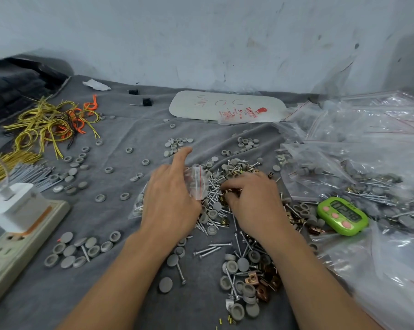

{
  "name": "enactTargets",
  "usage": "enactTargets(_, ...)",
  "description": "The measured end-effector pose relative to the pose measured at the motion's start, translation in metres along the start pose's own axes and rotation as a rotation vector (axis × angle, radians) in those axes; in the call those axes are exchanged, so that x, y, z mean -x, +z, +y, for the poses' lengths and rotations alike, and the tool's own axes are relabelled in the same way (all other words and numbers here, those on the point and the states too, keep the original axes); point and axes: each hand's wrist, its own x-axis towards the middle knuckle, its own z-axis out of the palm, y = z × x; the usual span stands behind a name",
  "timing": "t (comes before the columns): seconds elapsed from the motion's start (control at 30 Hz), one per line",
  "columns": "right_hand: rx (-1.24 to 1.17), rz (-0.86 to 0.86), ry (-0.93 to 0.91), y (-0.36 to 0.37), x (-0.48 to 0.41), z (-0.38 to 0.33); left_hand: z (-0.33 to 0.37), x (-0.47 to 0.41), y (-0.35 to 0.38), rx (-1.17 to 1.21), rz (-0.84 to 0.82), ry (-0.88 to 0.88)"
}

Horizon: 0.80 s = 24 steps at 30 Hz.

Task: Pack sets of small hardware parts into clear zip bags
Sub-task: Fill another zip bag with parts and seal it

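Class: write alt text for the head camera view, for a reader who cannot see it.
A person's left hand holds a small clear zip bag while the right hand digs curled fingers into a pile of screws, grey caps and brass clips on a grey cloth. Filled bags and a green timer lie to the right.

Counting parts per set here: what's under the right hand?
Heaped under and around the right hand: screws, brass clips, grey caps. Its curled fingers cover whatever they may be pinching. The left hand holds the zip bag beside it.
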Motion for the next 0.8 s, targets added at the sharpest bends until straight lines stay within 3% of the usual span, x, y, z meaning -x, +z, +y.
enactTargets(0.1,0.114,-0.015,-0.014,0.004,-0.002,-0.004,0.000,0.000,0.000,-0.004,0.000,0.005)
enactTargets(0.47,0.099,0.046,-0.002,0.006,-0.004,-0.003,0.003,0.003,0.001,-0.009,-0.018,0.020)
enactTargets(0.67,-0.338,0.253,0.060,-0.004,-0.002,-0.005,0.006,0.003,-0.004,-0.007,-0.026,0.055)
enactTargets(0.8,-0.707,0.089,0.057,-0.009,0.007,-0.021,0.008,0.004,-0.003,-0.024,-0.021,0.145)
